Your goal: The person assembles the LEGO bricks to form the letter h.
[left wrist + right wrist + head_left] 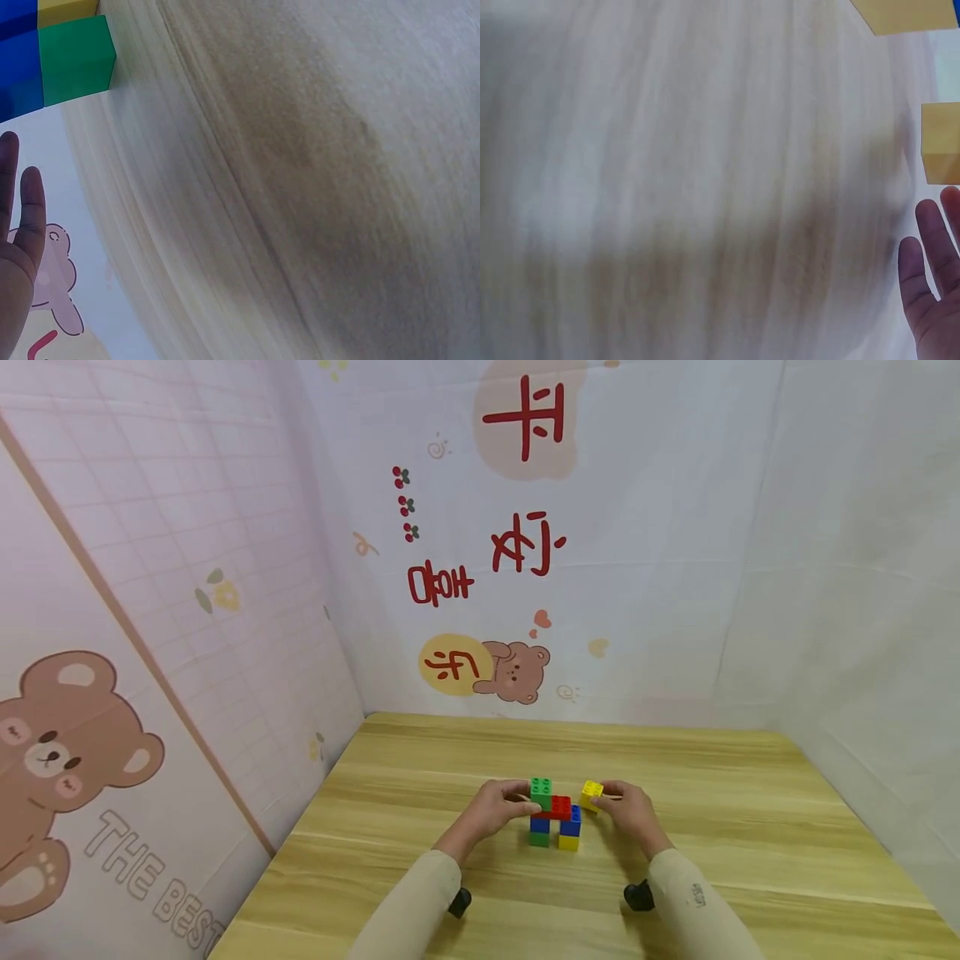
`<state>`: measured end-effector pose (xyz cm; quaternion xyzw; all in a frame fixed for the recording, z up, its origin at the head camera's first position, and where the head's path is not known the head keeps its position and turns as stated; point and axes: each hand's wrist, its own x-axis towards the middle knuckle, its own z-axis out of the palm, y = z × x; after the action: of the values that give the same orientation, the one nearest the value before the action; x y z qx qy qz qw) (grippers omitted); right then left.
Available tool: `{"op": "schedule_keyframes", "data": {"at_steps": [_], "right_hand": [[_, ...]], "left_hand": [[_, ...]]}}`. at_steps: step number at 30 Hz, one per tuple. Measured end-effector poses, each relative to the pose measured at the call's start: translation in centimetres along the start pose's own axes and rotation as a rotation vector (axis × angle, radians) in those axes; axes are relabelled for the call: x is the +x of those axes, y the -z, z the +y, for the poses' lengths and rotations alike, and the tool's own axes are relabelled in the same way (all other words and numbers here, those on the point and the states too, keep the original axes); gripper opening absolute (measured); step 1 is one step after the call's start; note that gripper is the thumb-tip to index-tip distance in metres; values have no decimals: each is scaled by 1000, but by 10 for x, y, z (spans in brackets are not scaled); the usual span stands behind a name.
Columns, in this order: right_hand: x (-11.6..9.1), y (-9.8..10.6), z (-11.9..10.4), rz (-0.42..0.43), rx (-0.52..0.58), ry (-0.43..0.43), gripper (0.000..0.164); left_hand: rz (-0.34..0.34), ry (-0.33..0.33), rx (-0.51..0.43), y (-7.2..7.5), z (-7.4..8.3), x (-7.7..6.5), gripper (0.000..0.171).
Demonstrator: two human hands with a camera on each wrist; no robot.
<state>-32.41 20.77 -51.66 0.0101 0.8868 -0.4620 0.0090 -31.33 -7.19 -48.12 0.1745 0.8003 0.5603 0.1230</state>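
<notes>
A small arch of toy building blocks stands on the table. Its left column has a green block (539, 839) below a blue one (540, 825); its right column has a yellow block (568, 842) below another blue block (571, 821). Across both lies a red block (557, 810), and an upper green block (541, 793) sits on its left end. My left hand (497, 808) pinches this upper green block, thumb in front. Right of the arch, raised off the table, my right hand (628, 810) holds a loose yellow block (591, 795) between thumb and fingers.
The wooden table (420, 752) meets a printed cloth wall (652, 610) at the back, with more cloth at both sides. Dark wrist devices (640, 896) hang below both sleeves, close over the tabletop.
</notes>
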Motion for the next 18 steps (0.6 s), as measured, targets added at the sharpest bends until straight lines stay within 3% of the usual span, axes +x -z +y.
{"op": "schedule_keyframes", "data": {"at_steps": [7,18], "right_hand": [[-4,15,-5,33,-15,45,46],[-6,33,-31,8,-1,138,47]], "left_hand": [[-1,1,9,-1,0,-1,40],[2,-16,58,1,2,-2,45]]}}
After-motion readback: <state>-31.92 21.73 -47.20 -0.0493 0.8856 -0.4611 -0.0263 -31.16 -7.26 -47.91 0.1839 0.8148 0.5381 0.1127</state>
